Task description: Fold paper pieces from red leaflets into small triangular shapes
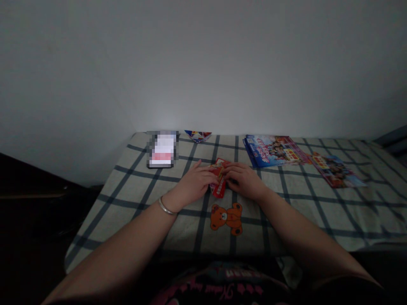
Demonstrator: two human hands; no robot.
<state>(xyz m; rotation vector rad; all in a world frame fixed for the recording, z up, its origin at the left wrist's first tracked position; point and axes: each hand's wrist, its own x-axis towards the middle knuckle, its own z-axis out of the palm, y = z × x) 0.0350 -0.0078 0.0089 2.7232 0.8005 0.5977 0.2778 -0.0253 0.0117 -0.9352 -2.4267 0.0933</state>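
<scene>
A small red piece of folded paper [218, 191] with printed patterns lies on the checked cloth between my two hands. My left hand [195, 183], with a silver bangle at the wrist, presses its fingers on the paper's left side, the thumb pointing away from me. From the other side, the curled fingers of my right hand [243, 178] grip the paper's right edge. Parts of the paper are hidden under the fingers. Just nearer to me, an orange teddy bear picture [226, 219] shows on the cloth.
A phone [163, 149] with a lit, blurred screen lies at the back left. Beside it is a folded paper triangle [199, 136]. Colourful printed leaflets [273, 150] are stacked at the back right, with another leaflet [337, 170] farther right. A wall [203, 67] rises behind the checked cloth [127, 186].
</scene>
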